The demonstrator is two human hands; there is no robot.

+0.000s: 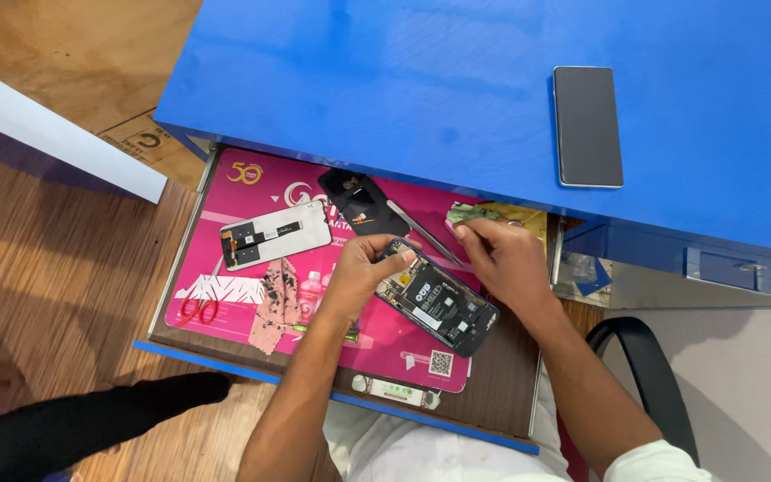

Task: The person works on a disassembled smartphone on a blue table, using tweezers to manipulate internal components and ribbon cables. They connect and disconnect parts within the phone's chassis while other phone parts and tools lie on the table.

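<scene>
My left hand (363,268) gripped one opened phone (437,305) over the drawer (493,384); my right hand (501,259) pinched at its top edge. One display panel (274,235) lay well apart, leftward.

Single head-worn view, steeply downward, close over open drawer (225,353) and blue desk (457,98).

2 hands (363,268) (501,259), 2 phones (439,299) (588,125), 1 detached screen (274,236), 1 back cover (363,201), 1 tweezers (421,230), 1 scissors (200,303).
</scene>
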